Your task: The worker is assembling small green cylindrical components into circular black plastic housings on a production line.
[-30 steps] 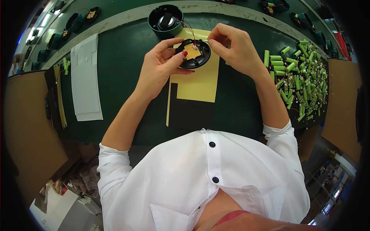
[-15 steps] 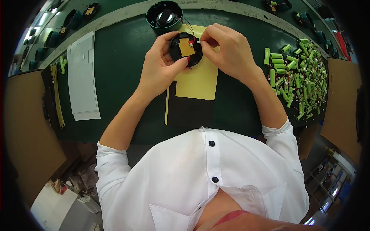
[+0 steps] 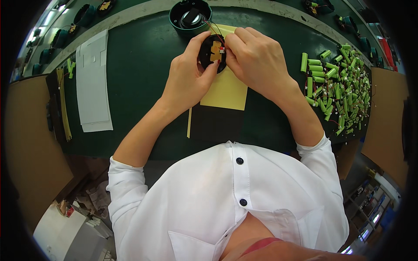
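My left hand grips a round black plastic cover by its left side, thumb across its lower part. The cover is tilted, its inner face showing a yellow-brown circuit board with a small red-and-white connector. At the cover's right edge my right hand pinches its thumb and forefinger together at the end of thin wires; the small white plug there is now hidden by the fingers. These red and dark wires run up to a round dark green housing with a speaker-like part inside, just behind the hands.
A yellow sheet lies under the hands, beside a thin yellow strip. Many green battery cells with leads are heaped at the right. White cardboard sheets lie at the left. More housings stand beyond the table's far ledge.
The cover has shifted slightly right and turned more edge-on in my left hand. My right fingertips have closed in against its right edge, covering the white plug.
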Available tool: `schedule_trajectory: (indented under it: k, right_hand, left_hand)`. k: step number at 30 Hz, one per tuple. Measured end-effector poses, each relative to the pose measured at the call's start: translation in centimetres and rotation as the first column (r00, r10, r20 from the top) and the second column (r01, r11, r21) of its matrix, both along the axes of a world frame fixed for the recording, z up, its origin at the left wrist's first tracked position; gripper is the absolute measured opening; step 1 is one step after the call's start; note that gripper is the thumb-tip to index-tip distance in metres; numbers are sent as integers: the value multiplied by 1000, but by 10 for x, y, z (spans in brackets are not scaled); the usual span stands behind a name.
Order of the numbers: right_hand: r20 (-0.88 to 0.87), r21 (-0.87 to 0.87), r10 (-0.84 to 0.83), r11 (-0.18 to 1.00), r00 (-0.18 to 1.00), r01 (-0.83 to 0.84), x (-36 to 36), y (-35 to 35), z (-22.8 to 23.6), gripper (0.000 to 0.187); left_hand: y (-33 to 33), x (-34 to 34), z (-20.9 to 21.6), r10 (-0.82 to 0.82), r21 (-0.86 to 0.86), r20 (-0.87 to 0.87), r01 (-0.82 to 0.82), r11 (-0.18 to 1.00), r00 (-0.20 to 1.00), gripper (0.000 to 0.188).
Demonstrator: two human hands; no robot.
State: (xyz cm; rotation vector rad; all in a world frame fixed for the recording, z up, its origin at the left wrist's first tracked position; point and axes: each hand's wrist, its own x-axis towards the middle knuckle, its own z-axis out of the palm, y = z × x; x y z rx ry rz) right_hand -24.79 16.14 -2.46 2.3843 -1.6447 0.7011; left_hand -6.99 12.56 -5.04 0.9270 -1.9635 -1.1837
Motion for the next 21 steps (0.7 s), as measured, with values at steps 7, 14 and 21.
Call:
schedule_trajectory:
  k: [7, 14, 21]
  right_hand:
    - [72, 227, -41, 974, 997, 24, -5, -2, 2, 13]
    - [347, 342, -67, 938, 936, -59, -28, -1, 2, 25]
    - [170, 451, -294, 872, 941, 191, -27, 44, -1, 38]
  left_hand:
    - [-11, 4, 3, -141, 170, -16, 141, 975, 990, 53]
    - [-6, 0, 3, -47, 462, -305, 192, 866, 951, 51]
    - [-7, 0, 2, -16, 492, -355, 201, 847, 935, 52]
